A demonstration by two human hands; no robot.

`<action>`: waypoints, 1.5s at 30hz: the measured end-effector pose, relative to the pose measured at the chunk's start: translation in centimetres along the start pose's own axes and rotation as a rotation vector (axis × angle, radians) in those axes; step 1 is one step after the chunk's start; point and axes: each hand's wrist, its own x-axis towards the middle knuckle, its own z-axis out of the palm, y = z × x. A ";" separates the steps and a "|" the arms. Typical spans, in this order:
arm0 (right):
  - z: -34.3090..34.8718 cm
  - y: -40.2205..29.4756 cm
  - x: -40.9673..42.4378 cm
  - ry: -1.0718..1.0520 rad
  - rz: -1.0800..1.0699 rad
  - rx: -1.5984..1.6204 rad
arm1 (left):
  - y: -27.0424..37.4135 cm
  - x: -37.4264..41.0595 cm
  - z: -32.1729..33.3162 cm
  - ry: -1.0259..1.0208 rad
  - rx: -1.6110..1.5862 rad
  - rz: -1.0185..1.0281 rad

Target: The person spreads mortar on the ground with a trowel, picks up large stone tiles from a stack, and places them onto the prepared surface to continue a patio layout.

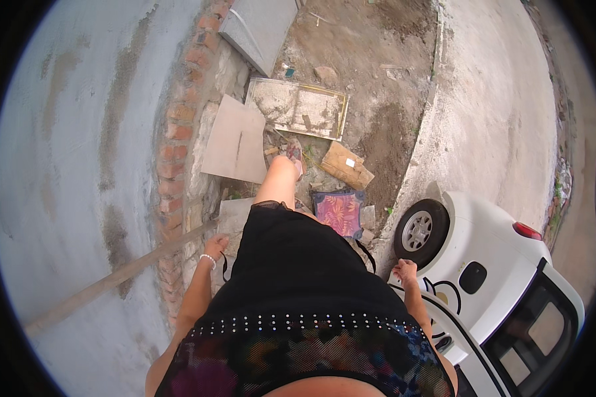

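My left hand (pixel 216 246), with a white beaded bracelet (pixel 208 260) at its wrist, hangs beside my black skirt (pixel 298 258). Its fingers are loosely bent and I see nothing in them. The lower end of a leaning wooden pole (pixel 144 270) comes close to it. On the other side, my right hand (pixel 405 272) hangs near the rear wheel (pixel 422 228) of a white car (pixel 496 248). Those fingers are loosely curled, also with nothing visible in them. One leg (pixel 277 183) is stretched forward, its shoe (pixel 294 151) among flat boards.
A pink patterned stool (pixel 338 213) and flattened cardboard (pixel 346 165) lie right of my foot. Ahead are a dirty framed panel (pixel 298 106), a grey board (pixel 236 141) and a grey slab (pixel 260 30). A brick-edged wall (pixel 179 134) runs along the left, a concrete road (pixel 491 99) along the right.
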 end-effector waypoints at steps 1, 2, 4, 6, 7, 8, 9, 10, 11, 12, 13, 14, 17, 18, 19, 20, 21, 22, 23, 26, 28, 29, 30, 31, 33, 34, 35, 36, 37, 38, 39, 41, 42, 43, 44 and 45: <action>0.3 0.2 -0.2 0.021 0.042 0.048 | 2.1 1.4 -0.3 -0.007 0.031 0.011; 0.7 0.3 -0.6 -0.017 0.078 -0.009 | 4.2 2.4 -0.7 -0.015 0.068 0.019; 1.5 -0.1 -0.4 -0.146 0.059 -0.198 | 10.6 3.5 -1.1 -0.036 0.142 0.039; 2.8 -2.5 1.2 -0.296 -0.026 -0.346 | 12.5 6.4 -1.0 -0.034 0.187 0.045; 3.7 -4.5 2.3 -0.356 -0.062 -0.359 | 13.4 7.7 -1.0 -0.027 0.207 0.042; 4.5 -8.6 2.5 -0.338 0.004 -0.285 | 15.0 7.9 -1.0 -0.020 0.234 0.022; 5.6 -13.2 3.1 -0.319 0.059 -0.207 | 15.4 8.8 -1.0 -0.029 0.247 0.000; 6.5 -17.4 3.2 -0.285 0.120 -0.119 | 15.9 10.0 -0.8 -0.050 0.266 -0.020; 7.0 -22.5 4.0 -0.254 0.077 -0.134 | 17.4 12.0 -1.1 -0.069 0.289 -0.025; 6.9 -27.4 5.4 -0.230 0.031 -0.160 | 20.2 12.7 -0.7 -0.016 0.342 0.078; 7.5 -33.3 6.0 -0.209 -0.059 -0.171 | 22.9 12.5 -0.4 0.059 0.307 0.055; 7.4 -38.6 7.4 -0.207 -0.196 -0.212 | 25.0 12.5 -0.5 0.005 0.137 -0.039; 9.8 -54.2 7.7 -0.072 -0.670 -0.206 | 27.9 14.2 -0.4 0.022 -0.216 -0.081; 11.4 -58.9 5.3 -0.135 -0.771 -0.144 | 30.6 12.9 -0.5 0.009 -0.285 -0.138; 12.8 -62.1 3.2 -0.186 -0.870 -0.062 | 33.0 12.4 -0.9 -0.010 -0.344 -0.181; 13.5 -63.9 2.5 -0.268 -0.853 -0.068 | 33.3 12.6 -0.8 0.012 -0.331 -0.184; 13.9 -65.5 2.0 -0.344 -0.845 -0.072 | 33.5 12.8 -0.4 0.031 -0.375 -0.185; 13.9 -66.1 2.4 -0.415 -0.780 -0.165 | 34.4 13.5 -0.4 -0.017 -0.286 -0.165; 13.2 -65.9 4.1 -0.415 -0.771 -0.497 | 35.4 14.5 -0.1 -0.018 -0.216 -0.150; 8.4 -64.0 8.4 -0.311 -0.823 -1.214 | 42.5 17.0 1.0 -0.026 -0.231 -0.243; 4.2 -63.3 10.9 -0.221 -0.684 -1.199 | 48.1 16.9 2.3 0.051 -0.260 -0.194; 1.6 -61.7 14.1 -0.134 -0.697 -1.102 | 50.1 17.4 3.0 0.029 -0.299 -0.185; -0.4 -60.9 17.1 -0.037 -0.730 -1.032 | 49.3 18.4 3.8 0.033 -0.196 0.013; -2.1 -61.2 19.2 -0.110 -0.309 -0.690 | 48.9 19.6 4.7 0.056 -0.130 0.115; -4.6 -64.1 20.9 -0.142 -0.027 -0.442 | 49.9 22.2 7.8 0.155 -0.209 0.022; -6.7 -64.7 23.1 -0.166 0.041 -0.487 | 52.0 24.3 10.3 0.225 -0.356 -0.150; -8.8 -66.0 25.3 -0.236 0.065 -0.552 | 53.8 26.1 12.1 0.229 -0.361 -0.135; -10.0 -68.4 27.1 -0.256 0.041 -0.721 | 54.3 28.2 14.0 0.187 -0.180 0.071; -10.6 -71.7 28.8 -0.208 0.005 -0.822 | 56.3 29.3 16.9 0.176 -0.248 0.070; -11.5 -75.5 31.4 -0.140 -0.105 -0.961 | 58.3 30.2 20.2 0.162 -0.324 0.066; -11.7 -78.7 34.0 -0.078 -0.208 -1.093 | 60.5 30.2 23.4 0.159 -0.632 -0.146; -12.5 -83.4 40.5 0.140 -0.635 -0.870 | 60.6 30.5 27.4 -0.008 0.239 0.356; -11.3 -87.1 40.4 0.068 -0.599 -0.624 | 61.5 29.9 28.9 -0.124 0.393 0.526; -9.0 -92.1 38.3 -0.002 -0.570 -0.370 | 61.6 30.1 29.9 -0.156 0.481 0.395; -7.7 -96.0 37.0 -0.099 -0.555 -0.228 | 61.0 30.6 30.5 -0.189 0.565 0.272; -6.7 -99.1 36.3 -0.187 -0.539 -0.083 | 61.6 31.6 30.5 -0.227 0.646 0.155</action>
